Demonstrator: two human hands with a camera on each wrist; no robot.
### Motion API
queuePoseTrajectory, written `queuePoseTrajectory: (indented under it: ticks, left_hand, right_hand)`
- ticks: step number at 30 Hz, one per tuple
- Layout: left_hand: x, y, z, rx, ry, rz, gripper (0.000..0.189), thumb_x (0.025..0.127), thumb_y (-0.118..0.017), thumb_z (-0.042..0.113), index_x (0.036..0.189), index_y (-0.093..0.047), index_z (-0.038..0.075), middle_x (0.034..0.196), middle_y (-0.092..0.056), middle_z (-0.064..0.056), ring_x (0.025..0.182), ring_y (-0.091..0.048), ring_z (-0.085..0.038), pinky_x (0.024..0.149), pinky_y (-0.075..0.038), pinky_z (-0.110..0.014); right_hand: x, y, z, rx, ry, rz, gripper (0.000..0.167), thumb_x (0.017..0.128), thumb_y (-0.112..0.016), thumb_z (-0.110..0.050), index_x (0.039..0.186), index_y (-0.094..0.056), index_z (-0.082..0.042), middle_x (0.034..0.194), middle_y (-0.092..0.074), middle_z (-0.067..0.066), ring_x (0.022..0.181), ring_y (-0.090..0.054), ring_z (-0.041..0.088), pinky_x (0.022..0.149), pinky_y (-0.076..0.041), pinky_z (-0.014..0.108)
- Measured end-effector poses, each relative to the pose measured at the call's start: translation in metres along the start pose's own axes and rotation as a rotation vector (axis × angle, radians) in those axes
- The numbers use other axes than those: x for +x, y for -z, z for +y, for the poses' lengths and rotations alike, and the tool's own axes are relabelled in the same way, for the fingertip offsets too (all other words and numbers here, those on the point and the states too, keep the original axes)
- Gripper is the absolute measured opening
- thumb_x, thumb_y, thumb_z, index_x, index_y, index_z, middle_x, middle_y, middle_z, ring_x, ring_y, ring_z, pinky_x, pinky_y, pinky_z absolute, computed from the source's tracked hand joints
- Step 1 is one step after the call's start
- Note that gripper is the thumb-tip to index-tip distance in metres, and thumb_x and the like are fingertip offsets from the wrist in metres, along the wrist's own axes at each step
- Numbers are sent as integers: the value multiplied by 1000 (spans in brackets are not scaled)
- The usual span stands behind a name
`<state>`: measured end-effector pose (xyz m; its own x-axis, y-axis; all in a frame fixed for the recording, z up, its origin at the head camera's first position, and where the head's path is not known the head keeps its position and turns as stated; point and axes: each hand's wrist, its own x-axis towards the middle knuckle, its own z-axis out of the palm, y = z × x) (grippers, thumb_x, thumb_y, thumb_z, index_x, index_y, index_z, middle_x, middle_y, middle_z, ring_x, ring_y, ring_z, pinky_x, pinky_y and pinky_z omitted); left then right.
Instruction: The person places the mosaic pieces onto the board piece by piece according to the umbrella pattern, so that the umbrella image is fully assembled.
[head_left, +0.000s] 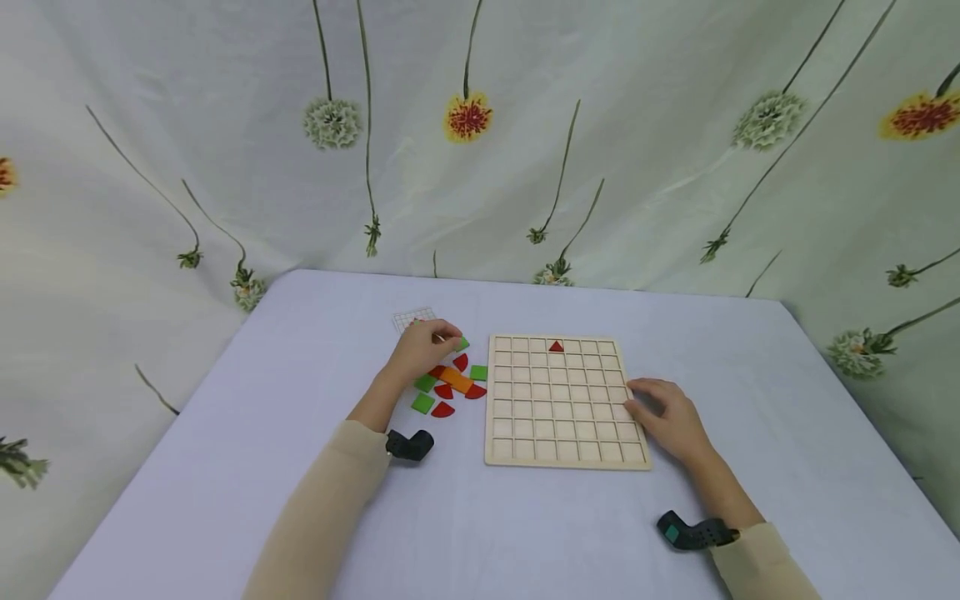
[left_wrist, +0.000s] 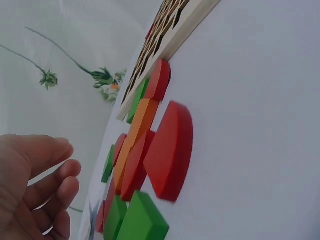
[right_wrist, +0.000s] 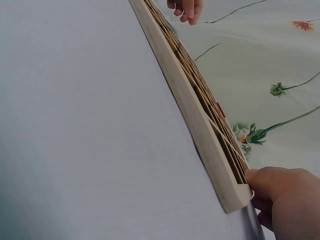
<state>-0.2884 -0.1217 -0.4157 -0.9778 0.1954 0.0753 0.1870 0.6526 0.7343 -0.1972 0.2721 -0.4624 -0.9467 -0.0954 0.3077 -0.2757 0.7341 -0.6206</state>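
My left hand [head_left: 426,350] hovers over loose coloured pieces, thumb and fingers loosely bent. In the left wrist view nothing shows between its fingers [left_wrist: 47,197]. Just past its fingertips lies a green piece [head_left: 462,342]. Beneath and beside it are red rounded wedges [head_left: 443,409], an orange strip [head_left: 456,380] and green squares [head_left: 423,403]. Right of these lies a wooden grid board [head_left: 564,467] with a red triangle [head_left: 556,347] in its top row. My right hand [head_left: 667,417] rests thumb and fingertips against the board's right edge; in the right wrist view its thumb [right_wrist: 265,180] touches the rim.
A small white grid card [head_left: 408,319] lies behind the left hand, partly covered by it. The table [head_left: 525,533] has a pale cloth. A flower-printed curtain [head_left: 645,183] stands along its far side.
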Motion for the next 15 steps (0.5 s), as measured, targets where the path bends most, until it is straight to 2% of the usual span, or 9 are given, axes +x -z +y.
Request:
queuePoseTrajectory:
  ticks: [4,9,11,15]
  left_hand:
    - [-7,11,-9,31,15,22,20,96,-62,20,109,-70,7,98,-64,-8,89,-54,-24,74,-48,-31]
    - [-15,18,-24,83,17,42,16,94,-64,17,102,-70,5,85,-61,-7,81,-53,-24,72,-44,-33]
    - [-18,18,-30,85,15,53,16,92,-66,17,101,-71,5,83,-61,-6,79,-52,-23,72,-43,-33]
    - [-24,18,-36,48,20,78,22,91,-70,18,107,-70,3,89,-62,-8,83,-53,-24,75,-43,-35]
  right_hand:
    - [0,2,-1,1,-12,-9,36,92,-68,-18,118,-64,6,124,-59,26,122,-47,44,103,-32,58]
    - [1,2,-2,-8,-31,-24,37,93,-66,-19,120,-63,6,126,-58,26,124,-46,44,104,-31,58]
    - [1,2,-3,-17,-36,-25,37,94,-66,-20,121,-63,6,126,-58,26,124,-46,43,104,-31,57]
    - [0,2,-3,-21,-38,-21,37,94,-65,-20,120,-63,5,126,-59,25,124,-46,43,104,-32,56]
